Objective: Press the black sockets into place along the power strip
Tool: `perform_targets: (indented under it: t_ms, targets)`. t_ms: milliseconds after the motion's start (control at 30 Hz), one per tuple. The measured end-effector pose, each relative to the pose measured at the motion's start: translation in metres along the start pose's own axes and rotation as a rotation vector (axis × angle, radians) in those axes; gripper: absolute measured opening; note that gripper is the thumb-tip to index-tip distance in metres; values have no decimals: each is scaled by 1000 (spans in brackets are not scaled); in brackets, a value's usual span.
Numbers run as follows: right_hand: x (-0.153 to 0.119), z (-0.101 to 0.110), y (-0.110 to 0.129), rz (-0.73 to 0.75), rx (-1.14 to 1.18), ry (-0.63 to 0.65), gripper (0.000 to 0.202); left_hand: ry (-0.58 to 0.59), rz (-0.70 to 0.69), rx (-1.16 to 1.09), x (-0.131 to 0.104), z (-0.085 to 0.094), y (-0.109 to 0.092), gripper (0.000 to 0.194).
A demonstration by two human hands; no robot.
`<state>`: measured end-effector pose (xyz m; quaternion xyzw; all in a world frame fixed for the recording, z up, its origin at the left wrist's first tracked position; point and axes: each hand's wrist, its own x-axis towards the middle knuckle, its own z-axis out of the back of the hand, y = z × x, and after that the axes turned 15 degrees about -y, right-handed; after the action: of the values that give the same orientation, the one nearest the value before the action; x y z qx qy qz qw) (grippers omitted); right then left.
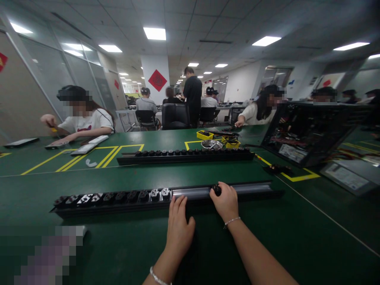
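Observation:
A long black channel point(255, 191) lies across the green table before me. Its left part is filled with a row of black and white socket modules point(120, 196); the right part shows a bare grey inside. My left hand point(180, 221) rests at the channel's near edge, fingers stretched out beside the last white socket module point(165, 194), holding nothing. Farther right, my right hand point(226, 200) grips a small black socket module point(217, 190) over the bare part of the channel. Its underside is hidden by the fingers and the channel.
Behind lies a second black channel point(187, 157) with a row of modules. Beyond it stand a metal bowl point(211, 145) and yellow bins point(204, 135). An open computer case point(292, 136) is at right. Co-workers sit across the table; one person point(192, 95) stands farther back.

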<state>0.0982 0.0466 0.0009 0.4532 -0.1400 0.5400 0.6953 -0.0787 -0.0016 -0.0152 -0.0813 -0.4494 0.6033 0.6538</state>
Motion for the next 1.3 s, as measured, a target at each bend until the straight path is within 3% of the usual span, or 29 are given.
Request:
perform_targets:
  t_ms: [767,1300]
  targets:
    - [-2,-2,-2,24,-8,-40,22,14,-2,-26,-2,0,3,55]
    - [6,6,-7,74,-121,46,27,42,-8,-26,-1,3,3,57]
